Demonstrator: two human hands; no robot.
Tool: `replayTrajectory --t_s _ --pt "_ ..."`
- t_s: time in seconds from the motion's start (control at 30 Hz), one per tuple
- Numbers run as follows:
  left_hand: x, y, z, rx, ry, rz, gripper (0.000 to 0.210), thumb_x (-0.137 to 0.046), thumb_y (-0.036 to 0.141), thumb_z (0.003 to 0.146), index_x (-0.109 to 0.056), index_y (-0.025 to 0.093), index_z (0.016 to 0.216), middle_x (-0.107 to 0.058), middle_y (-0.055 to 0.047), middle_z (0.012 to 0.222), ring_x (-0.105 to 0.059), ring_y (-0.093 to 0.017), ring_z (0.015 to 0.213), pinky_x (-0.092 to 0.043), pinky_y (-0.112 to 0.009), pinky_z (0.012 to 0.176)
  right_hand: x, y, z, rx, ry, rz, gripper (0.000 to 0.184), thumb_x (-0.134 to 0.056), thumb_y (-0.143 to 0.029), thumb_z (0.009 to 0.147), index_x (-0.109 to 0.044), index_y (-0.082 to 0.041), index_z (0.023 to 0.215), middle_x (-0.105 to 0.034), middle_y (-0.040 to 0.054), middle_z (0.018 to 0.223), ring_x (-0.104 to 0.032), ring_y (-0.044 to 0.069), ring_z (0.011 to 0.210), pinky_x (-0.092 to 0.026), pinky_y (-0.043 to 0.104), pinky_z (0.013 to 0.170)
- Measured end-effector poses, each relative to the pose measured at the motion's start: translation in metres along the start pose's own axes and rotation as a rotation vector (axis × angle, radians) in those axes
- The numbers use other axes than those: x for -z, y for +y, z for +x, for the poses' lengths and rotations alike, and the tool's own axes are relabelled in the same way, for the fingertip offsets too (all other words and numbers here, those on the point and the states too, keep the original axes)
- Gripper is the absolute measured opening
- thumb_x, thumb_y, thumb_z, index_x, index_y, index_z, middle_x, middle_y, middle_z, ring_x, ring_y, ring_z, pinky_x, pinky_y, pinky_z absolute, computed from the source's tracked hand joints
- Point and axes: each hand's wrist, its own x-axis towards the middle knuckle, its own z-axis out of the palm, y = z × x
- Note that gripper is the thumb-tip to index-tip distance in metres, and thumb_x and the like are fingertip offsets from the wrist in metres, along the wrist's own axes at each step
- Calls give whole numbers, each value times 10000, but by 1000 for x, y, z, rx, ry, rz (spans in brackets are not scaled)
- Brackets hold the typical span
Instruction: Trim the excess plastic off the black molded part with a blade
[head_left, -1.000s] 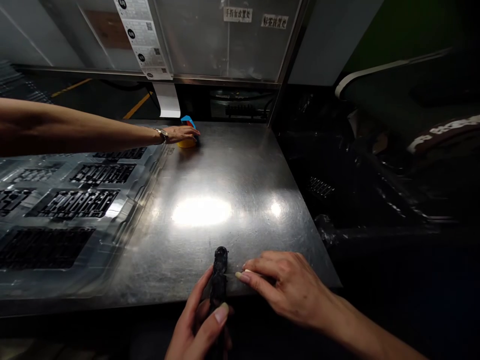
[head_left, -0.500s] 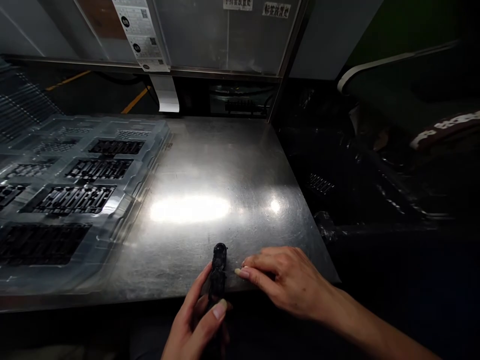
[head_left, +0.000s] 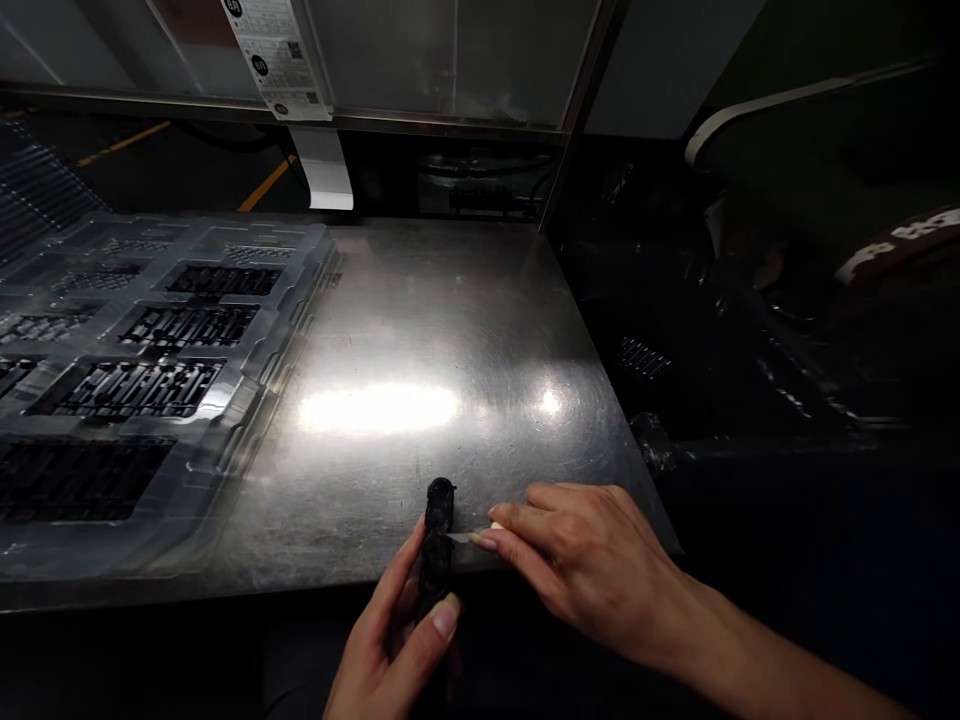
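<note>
A long, narrow black plastic part [head_left: 438, 545] is held upright-lengthwise at the near edge of the scratched stainless-steel counter [head_left: 420, 330], its far end resting on the metal and its near end hanging over the edge. The left hand [head_left: 394, 640] is wrapped around the near end, fingers [head_left: 444, 618] and thumb clamped on it, apparently so that the part is steadied against the counter. The right hand [head_left: 592, 565] is laid on the counter just beside it, fingers drawn together and pinched on a small thin blade-like tool with a pale handle [head_left: 480, 535], whose tip is brought against the part's side; the heel of the hand seems to be braced on the surface for control. To the left, clear moulded plastic trays [head_left: 150, 360] filled with rows of similar black parts are laid within reach. A printed white label strip [head_left: 274, 55] hangs from the glazed panel behind.
</note>
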Motion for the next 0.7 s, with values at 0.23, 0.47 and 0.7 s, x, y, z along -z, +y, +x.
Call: replayTrajectory --t_s 0.23,0.47,0.7 --pt "0 -1 -2 28 -19 -3 755 -851 461 788 -601 293 1480 -780 -36 739 -676 -197 542 -577 -295 545 -6 -10 -8 9 139 -87 305 -488 -430 1090 -720 -273 966 -622 -34 709 -569 153 615 -280 325 590" --pt "2 -3 1 29 -73 -45 801 -835 492 803 -531 313 1522 -751 -29 849 -660 -168 595 -516 -252 507 -20 -13 -15 140 428 -173 218 -584 -329 1065 -749 -197 1119 -638 -3 730 -555 170 635 -316 345 631" --pt "0 1 0 41 -100 -38 828 -795 510 840 -455 288 1561 -764 -65 954 -652 -159 595 -500 -262 507 -39 -13 -15 46 626 -15 172 -688 -211 998 -764 -144 1137 -696 85 831 -602 207 741 -400 373 718"
